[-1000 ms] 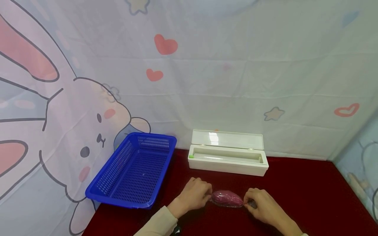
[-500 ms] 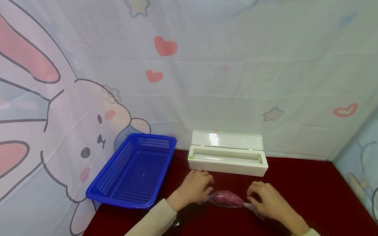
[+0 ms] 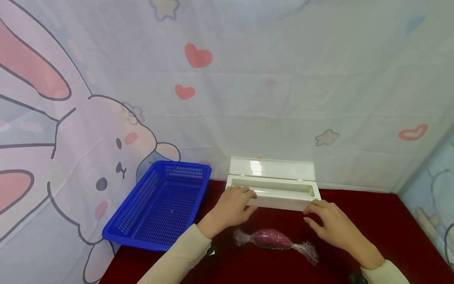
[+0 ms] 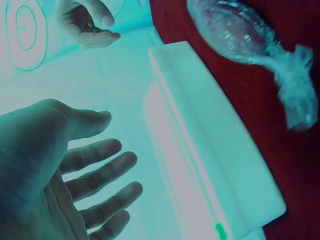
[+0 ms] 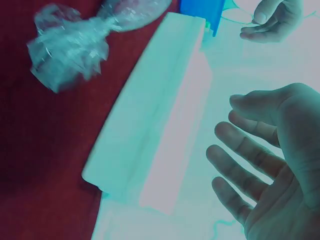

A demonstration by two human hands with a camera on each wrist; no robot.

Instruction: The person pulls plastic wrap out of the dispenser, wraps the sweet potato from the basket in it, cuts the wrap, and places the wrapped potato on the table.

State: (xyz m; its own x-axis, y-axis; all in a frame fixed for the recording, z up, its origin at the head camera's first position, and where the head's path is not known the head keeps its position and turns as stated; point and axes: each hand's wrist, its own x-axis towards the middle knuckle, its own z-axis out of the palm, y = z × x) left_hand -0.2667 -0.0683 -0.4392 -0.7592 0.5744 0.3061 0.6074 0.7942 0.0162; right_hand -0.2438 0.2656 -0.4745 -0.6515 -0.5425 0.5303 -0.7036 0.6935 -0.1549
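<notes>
A pinkish-purple oblong item [image 3: 272, 239], wrapped in clear plastic film, lies on the dark red cloth. Its film is twisted into a loose tail at each end, and one tail [image 5: 70, 47] is seen closely in the right wrist view. Behind it stands a long white film dispenser box [image 3: 280, 202] with its lid raised. My left hand [image 3: 230, 207] is above the box's front left part, fingers spread and holding nothing. My right hand [image 3: 331, 223] hovers near the box's front right corner, fingers loosely bent and nothing in them.
To the left sits a blue plastic basket [image 3: 198, 213] with slotted walls. A pale printed curtain [image 3: 248, 98] hangs close behind the box. The dark red cloth [image 3: 369, 221] covers the table.
Both hands have let go of the film's twisted ends and moved forward toward the white box, the right one also outward. The wrapped item stays in place, and its tails now lie loose.
</notes>
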